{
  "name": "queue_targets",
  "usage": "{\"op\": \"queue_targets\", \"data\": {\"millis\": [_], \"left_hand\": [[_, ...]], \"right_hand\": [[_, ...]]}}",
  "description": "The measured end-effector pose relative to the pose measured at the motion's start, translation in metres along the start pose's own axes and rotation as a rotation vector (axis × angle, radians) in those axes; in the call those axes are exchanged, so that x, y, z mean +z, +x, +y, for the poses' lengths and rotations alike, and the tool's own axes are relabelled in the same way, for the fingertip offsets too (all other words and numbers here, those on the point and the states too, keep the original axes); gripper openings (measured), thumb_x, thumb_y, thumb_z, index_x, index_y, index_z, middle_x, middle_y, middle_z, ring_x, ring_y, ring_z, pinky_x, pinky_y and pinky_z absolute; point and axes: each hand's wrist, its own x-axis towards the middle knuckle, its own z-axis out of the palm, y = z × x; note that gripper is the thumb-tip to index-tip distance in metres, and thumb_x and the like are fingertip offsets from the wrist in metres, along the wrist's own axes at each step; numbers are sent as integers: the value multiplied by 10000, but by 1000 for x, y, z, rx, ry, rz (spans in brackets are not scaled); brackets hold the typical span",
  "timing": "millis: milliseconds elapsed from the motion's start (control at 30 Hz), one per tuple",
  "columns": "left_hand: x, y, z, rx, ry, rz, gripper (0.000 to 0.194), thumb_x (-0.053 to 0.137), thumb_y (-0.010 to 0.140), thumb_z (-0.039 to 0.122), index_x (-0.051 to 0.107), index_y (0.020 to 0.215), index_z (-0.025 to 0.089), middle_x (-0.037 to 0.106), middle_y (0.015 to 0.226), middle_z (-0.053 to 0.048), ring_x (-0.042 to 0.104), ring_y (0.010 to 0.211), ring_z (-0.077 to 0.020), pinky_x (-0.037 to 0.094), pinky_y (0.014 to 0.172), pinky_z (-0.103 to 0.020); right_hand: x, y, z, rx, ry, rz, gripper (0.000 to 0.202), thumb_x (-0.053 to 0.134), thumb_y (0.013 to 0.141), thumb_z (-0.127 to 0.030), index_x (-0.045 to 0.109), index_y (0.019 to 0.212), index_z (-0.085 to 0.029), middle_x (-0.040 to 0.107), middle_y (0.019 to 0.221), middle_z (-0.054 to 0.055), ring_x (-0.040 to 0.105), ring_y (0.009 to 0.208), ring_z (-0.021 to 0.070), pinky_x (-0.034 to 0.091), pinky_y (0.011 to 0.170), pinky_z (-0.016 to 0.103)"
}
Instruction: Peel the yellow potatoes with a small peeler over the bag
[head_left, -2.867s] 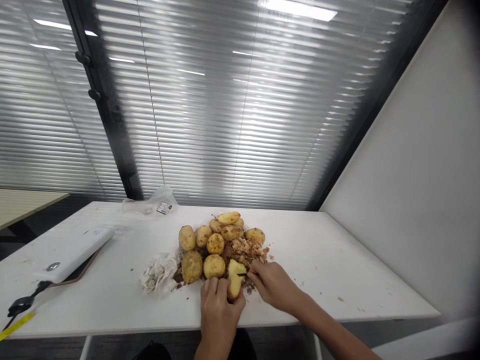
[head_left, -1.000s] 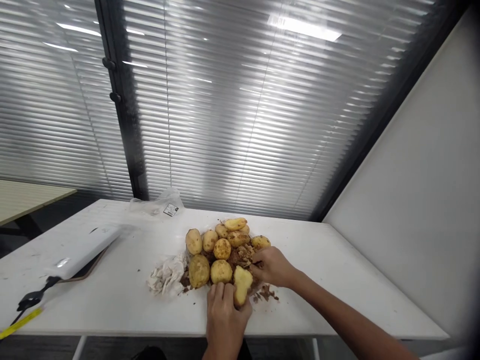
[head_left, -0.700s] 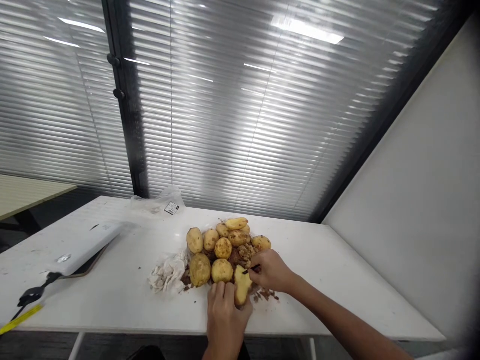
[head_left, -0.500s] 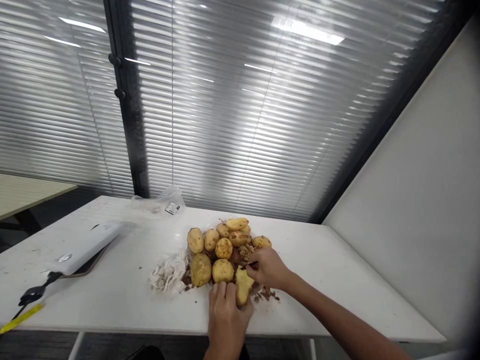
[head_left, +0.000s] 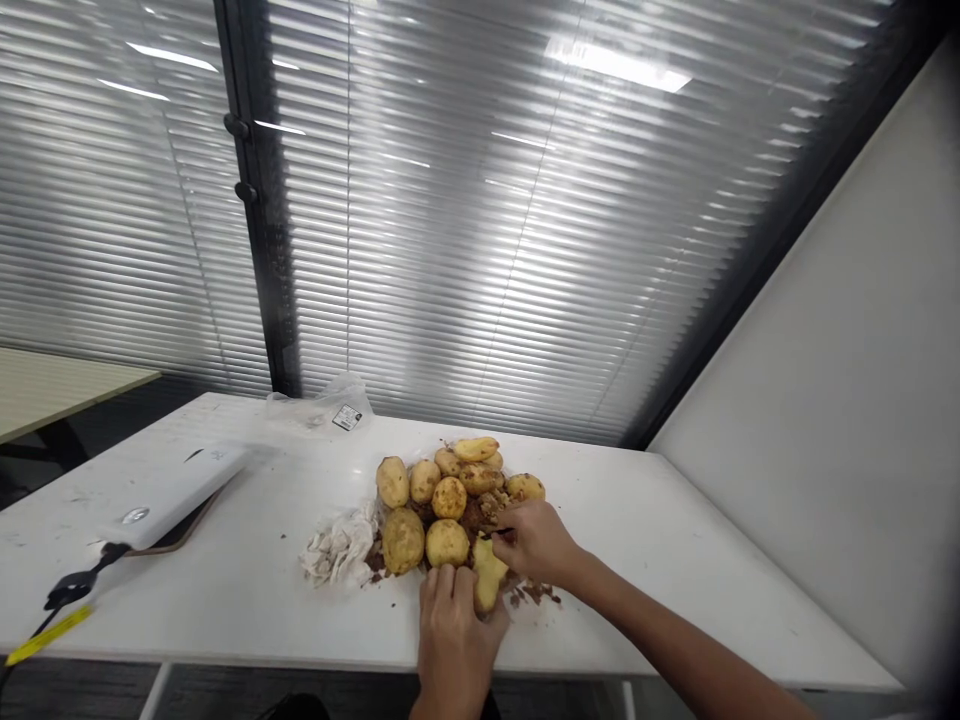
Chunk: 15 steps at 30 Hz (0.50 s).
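My left hand (head_left: 459,625) is wrapped round the lower end of a partly peeled yellow potato (head_left: 489,575) near the table's front edge. Closed on a small dark tool (head_left: 496,535), my right hand (head_left: 536,540) is at the potato's upper end; most of the tool is hidden by the fingers. Several potatoes lie beyond and to the left, among them a round pale one (head_left: 447,543) and a large brownish one (head_left: 403,541). Brown peelings (head_left: 480,512) are heaped between them, with more scraps beside the held potato.
Crumpled white tissue (head_left: 341,545) lies left of the potatoes on the white table (head_left: 240,590). Behind it is a clear plastic bag (head_left: 322,405) with a label. A long white device (head_left: 180,495) with a black cable and yellow tag (head_left: 49,635) rests at the left.
My right hand has shifted very slightly at the potato's upper end. Both hands keep their hold, and the whole view has moved a little.
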Motion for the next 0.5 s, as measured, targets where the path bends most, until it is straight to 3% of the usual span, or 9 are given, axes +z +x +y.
{"op": "queue_targets", "data": {"millis": [500], "left_hand": [[-2,1,1,-10,8,2,167,635,693,134,491,729,210,494,704,-19,518,749,-231,473,698,-366]], "right_hand": [[4,-1,-2,1,-89,19,161,565,733,-187,578,575,-159,619,606,29,477,547,117,209,529,261]]}}
